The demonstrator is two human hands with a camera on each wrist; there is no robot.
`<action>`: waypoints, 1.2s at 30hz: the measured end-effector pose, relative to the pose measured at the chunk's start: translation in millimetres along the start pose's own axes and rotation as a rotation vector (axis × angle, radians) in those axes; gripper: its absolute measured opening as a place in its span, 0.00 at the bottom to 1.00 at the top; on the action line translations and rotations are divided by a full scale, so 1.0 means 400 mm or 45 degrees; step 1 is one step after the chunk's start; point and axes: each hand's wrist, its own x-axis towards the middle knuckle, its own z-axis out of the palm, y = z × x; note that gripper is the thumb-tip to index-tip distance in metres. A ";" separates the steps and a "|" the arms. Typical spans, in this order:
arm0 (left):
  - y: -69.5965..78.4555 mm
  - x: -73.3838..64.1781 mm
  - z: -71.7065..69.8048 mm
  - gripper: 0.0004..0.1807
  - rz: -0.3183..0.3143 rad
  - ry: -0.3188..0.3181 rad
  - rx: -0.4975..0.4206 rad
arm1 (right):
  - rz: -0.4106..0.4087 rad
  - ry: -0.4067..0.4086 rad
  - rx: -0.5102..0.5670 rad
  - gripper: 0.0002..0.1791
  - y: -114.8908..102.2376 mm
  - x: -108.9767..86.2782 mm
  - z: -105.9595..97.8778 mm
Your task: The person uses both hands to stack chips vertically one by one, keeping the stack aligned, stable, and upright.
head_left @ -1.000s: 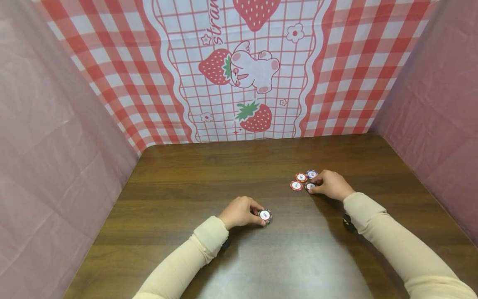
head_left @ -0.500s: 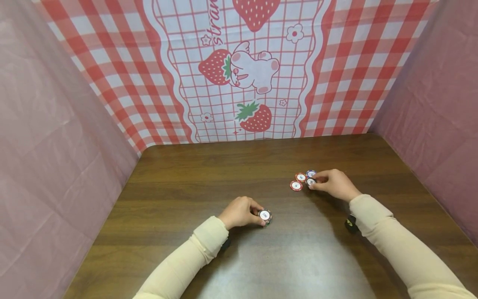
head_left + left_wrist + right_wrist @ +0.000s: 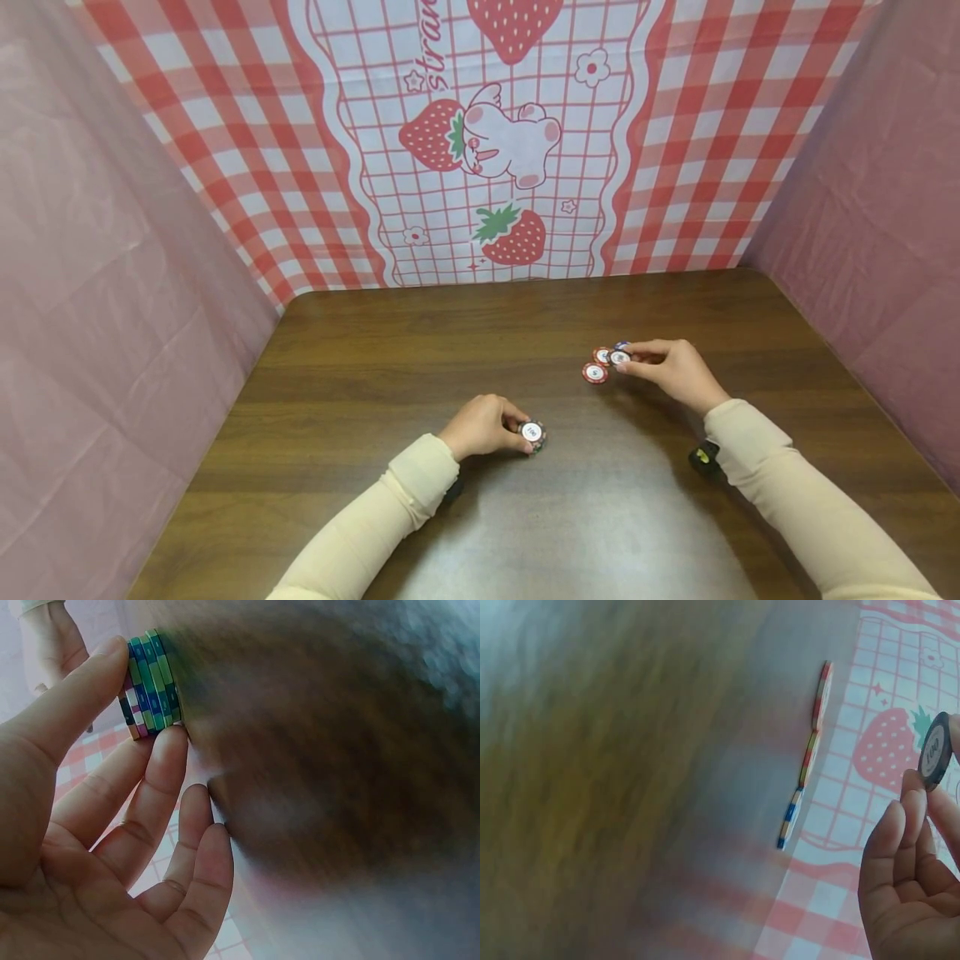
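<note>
My left hand (image 3: pixel 486 427) holds a short stack of poker chips (image 3: pixel 152 684) between thumb and fingers on the table. Green-edged chips make up most of the stack, and its top chip (image 3: pixel 532 431) reads 100. Over to the right, my right hand (image 3: pixel 675 371) pinches one dark poker chip (image 3: pixel 934 752) marked 100, raised off the tabletop. Beneath and beside it lie two red chips, the nearer red chip (image 3: pixel 595 372) and the farther red chip (image 3: pixel 602 356), plus a blue chip (image 3: pixel 622 346) partly covered by the held chip and fingers.
The brown wooden table (image 3: pixel 390 350) has rounded far corners. Behind it hangs a red-and-white checked cloth (image 3: pixel 247 167) with strawberries. Pink cloth walls (image 3: pixel 885 217) close off both sides.
My right hand has picked the dark chip up from beside the red and blue chips, lifting it clear of the table. The left hand and its stack stay put.
</note>
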 end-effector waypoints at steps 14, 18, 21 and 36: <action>-0.003 0.001 -0.001 0.20 0.006 0.000 0.006 | -0.126 -0.012 0.142 0.19 -0.052 -0.015 0.051; -0.004 0.001 0.000 0.20 0.006 -0.002 0.006 | -0.173 -0.042 0.171 0.18 -0.073 -0.021 0.070; -0.005 0.002 0.000 0.20 0.009 -0.003 0.004 | -0.221 -0.070 0.176 0.17 -0.087 -0.026 0.084; -0.003 0.003 0.000 0.19 0.009 -0.012 -0.005 | -0.428 -0.191 0.156 0.14 -0.129 -0.034 0.155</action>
